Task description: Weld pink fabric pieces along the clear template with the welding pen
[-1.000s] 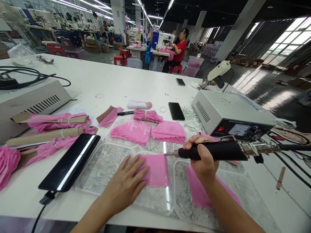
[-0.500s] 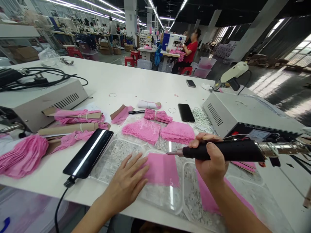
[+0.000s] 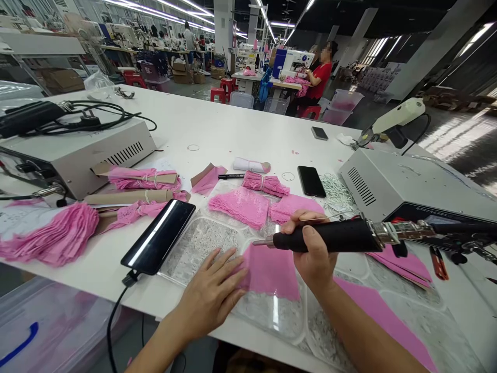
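Observation:
My right hand is wrapped round a black handheld tool, whose metal tip points left over the top edge of a pink fabric piece. That piece lies flat on a clear patterned mat. My left hand lies palm down with spread fingers, its fingertips on the fabric's left edge. Just behind sit two pink stacks, one on the left and one partly behind my right hand. Another pink piece lies under my right forearm.
A big black phone with a cable is left of my left hand. Grey boxes stand at left and right. A smaller phone, pink bundles and an orange cutter lie around. A person in red sits beyond.
The view has shifted, so the table items appear further right. My right hand has brought the tool leftward, its tip now near the fabric's upper left corner. My left hand stays on the left edge.

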`<state>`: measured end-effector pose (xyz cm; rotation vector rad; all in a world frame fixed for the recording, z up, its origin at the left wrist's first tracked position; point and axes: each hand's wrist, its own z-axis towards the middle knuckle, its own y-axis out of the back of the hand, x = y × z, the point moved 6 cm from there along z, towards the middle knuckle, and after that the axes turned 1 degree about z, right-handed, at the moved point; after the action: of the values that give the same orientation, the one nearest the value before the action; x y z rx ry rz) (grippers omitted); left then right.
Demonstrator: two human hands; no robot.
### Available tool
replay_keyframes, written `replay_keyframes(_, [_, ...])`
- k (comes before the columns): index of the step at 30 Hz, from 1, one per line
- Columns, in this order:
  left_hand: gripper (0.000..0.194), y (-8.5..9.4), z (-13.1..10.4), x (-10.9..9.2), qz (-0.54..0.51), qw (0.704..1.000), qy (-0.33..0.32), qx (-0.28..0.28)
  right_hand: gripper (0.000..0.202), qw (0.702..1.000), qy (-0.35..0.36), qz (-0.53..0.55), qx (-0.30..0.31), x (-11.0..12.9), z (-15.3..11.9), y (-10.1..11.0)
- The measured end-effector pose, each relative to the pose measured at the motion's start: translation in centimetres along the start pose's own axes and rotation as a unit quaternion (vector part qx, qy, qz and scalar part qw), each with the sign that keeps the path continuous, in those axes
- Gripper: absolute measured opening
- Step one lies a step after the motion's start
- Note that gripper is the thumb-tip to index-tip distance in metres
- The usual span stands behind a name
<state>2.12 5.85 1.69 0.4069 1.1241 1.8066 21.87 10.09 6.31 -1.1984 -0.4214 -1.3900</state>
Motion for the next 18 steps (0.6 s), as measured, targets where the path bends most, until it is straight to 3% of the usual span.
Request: replay_keyframes(18, [0.027, -0.20, -0.08, -0.10, -0.001, 1.000, 0.014, -0.003, 0.009, 1.000, 0.012, -0.017, 0.014, -0.26, -0.04, -0.18])
